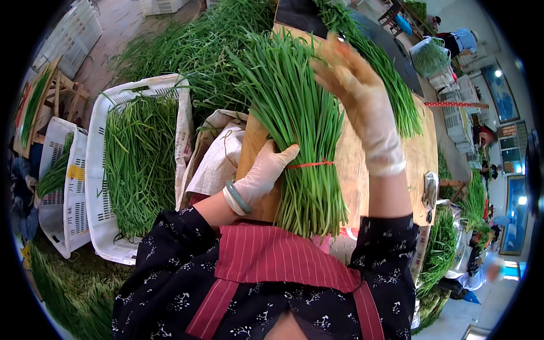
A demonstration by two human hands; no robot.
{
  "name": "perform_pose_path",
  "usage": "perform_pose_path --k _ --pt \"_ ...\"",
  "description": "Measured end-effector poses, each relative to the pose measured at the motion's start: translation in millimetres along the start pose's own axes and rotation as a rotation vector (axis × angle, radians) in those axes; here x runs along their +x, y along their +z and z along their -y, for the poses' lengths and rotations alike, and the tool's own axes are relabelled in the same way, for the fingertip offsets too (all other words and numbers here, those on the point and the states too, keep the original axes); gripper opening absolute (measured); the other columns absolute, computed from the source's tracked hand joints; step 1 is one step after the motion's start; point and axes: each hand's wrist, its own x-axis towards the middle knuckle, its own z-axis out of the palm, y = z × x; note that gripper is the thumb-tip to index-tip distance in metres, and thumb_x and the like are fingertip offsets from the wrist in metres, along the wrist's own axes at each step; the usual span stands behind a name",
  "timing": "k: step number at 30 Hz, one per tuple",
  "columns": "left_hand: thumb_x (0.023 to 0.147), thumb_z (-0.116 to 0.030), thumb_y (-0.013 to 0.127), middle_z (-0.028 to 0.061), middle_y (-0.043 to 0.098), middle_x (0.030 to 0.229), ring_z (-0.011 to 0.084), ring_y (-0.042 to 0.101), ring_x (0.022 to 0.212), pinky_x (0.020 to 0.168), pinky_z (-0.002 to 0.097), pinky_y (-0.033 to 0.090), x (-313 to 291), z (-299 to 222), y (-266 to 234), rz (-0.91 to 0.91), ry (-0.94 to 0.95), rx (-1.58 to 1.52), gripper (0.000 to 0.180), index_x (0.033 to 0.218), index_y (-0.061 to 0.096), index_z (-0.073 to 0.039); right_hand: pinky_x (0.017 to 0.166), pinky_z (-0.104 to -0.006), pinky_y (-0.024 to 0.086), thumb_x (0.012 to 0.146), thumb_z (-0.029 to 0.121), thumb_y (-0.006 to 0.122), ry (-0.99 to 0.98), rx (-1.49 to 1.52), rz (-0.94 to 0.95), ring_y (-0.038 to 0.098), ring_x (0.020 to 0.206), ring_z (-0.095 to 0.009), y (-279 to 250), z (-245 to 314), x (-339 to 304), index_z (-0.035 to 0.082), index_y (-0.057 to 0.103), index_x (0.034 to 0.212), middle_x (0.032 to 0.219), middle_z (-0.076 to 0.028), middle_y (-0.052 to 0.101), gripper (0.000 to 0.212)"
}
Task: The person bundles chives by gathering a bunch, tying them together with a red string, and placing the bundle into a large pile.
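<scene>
A thick bunch of garlic chives (300,107) lies on a wooden board (411,170), its cut stem ends toward me and its leaves fanning away. Around its lower part runs a red band (310,164). My left hand (265,173), gloved, grips the bunch from its left side just above the band, thumb across the front. My gloved right hand (360,93) is raised over the bunch's right side, fingers stretched out and smeared by motion, with nothing seen in it. More chives (396,93) lie on the board beyond my right hand.
A white plastic crate (97,175) full of greens stands at my left, with another crate (76,198) beside it. A white sack (218,161) sits against the board's left edge. Loose chives (226,62) are heaped beyond it. Other people (466,41) are at the far right.
</scene>
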Motion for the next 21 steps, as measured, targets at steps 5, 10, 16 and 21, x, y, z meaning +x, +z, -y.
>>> perform_pose_path --k 5,10,16,21 --pt "0.080 -0.014 0.066 0.0092 0.054 0.114 0.0168 0.052 0.102 0.090 0.0293 0.041 1.8 2.0 6.4 -0.014 0.010 -0.077 0.055 0.124 0.038 0.001 0.069 -0.0260 0.046 0.075 0.005 0.066 -0.137 -1.373 0.304 0.053 0.072 -0.013 -12.3 -31.1 15.3 0.014 0.044 0.128 0.095 -0.002 0.059 0.058" --pt "0.079 -0.016 0.068 0.0095 0.054 0.114 0.0169 0.053 0.101 0.089 0.0296 0.042 1.2 5.6 9.7 -0.046 -0.008 -0.083 0.057 0.125 0.038 0.000 0.073 -0.0346 0.048 0.069 0.014 0.072 0.106 -1.329 0.140 0.060 0.084 -0.027 -54.4 -64.8 -33.1 0.007 0.049 0.116 0.101 -0.012 0.059 0.053" --pt "0.084 -0.018 0.063 0.0103 0.053 0.116 0.0171 0.051 0.102 0.090 0.0277 0.040 -2.3 12.3 4.3 -0.097 0.051 -0.023 0.052 0.125 0.038 0.002 0.067 -0.0299 0.046 0.069 0.004 0.069 0.013 -1.076 -0.027 0.051 0.069 -0.018 -50.9 -81.5 -48.0 0.012 0.051 0.115 0.092 -0.006 0.052 0.050" --pt "0.086 -0.018 0.059 0.0103 0.051 0.118 0.0173 0.048 0.105 0.093 0.0280 0.037 -1.3 19.0 3.7 -0.083 0.104 0.017 0.051 0.126 0.036 0.002 0.066 -0.0299 0.046 0.067 -0.001 0.068 -0.017 -1.141 -0.040 0.051 0.072 -0.019 -49.7 -83.2 -47.4 0.021 0.049 0.118 0.094 -0.006 0.047 0.058"
